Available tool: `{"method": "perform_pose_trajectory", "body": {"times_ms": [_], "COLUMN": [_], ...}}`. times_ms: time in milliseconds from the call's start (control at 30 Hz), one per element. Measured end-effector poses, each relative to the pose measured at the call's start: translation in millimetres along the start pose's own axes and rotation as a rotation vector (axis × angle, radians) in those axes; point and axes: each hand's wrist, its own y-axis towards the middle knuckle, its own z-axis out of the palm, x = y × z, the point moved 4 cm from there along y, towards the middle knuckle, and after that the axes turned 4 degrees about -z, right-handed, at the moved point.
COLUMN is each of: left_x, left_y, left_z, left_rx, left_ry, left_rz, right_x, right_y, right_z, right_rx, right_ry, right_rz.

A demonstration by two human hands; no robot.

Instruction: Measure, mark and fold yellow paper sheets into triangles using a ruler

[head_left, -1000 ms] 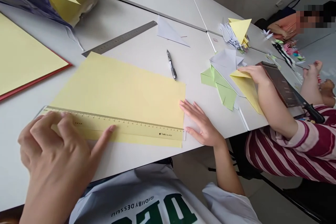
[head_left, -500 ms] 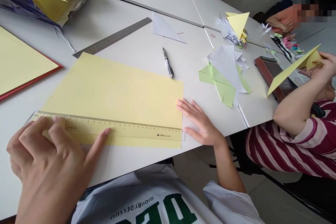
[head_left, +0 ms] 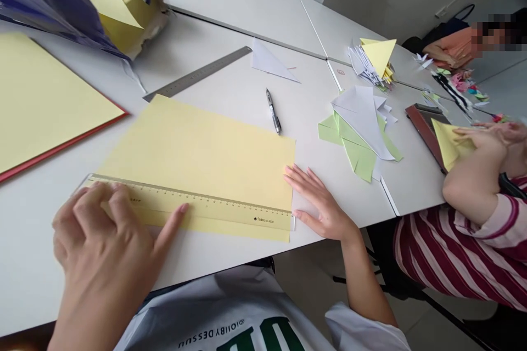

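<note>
While your left hand (head_left: 111, 236) is resting on the clear ruler (head_left: 230, 209), its fingers are bending and its thumb is stretching well apart, bearing on the ruler rather than grasping it. The ruler is lying across the yellow sheet (head_left: 214, 148), near its closer edge, on the white table (head_left: 230, 90). Your right hand (head_left: 323, 205) is lying flat, fingers loosely spread and gripping nothing, tips touching the sheet's right edge, thumb pointing at the ruler's end.
</note>
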Motion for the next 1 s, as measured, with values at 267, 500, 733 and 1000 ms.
{"method": "perform_pose_trajectory", "body": {"times_ms": [267,500,733,1000], "left_x": [-1.7,5.7,4.0,2.8], "left_y": [1.6,-5.2,-13.8,-17.1], "left_z": [-5.7,-0.5,-0.2,0.8], "left_rx": [-0.108,-0.184,-0.304,-0.265], "left_ry": [0.209,0.232,0.288,0.251], "left_rz": [0.015,0.034,0.121,0.072], "right_x": [14.8,29.7,19.7,39.1], "right_y": [21.5,183.3,296.2,283.3], "right_z": [-24.9,-34.0,21.7,18.1], "right_rx": [0.054,0.027,0.109,0.281], "right_ry": [-0.132,0.184,0.267,0.412], "right_rz": [0.031,0.101,0.165,0.044]}}
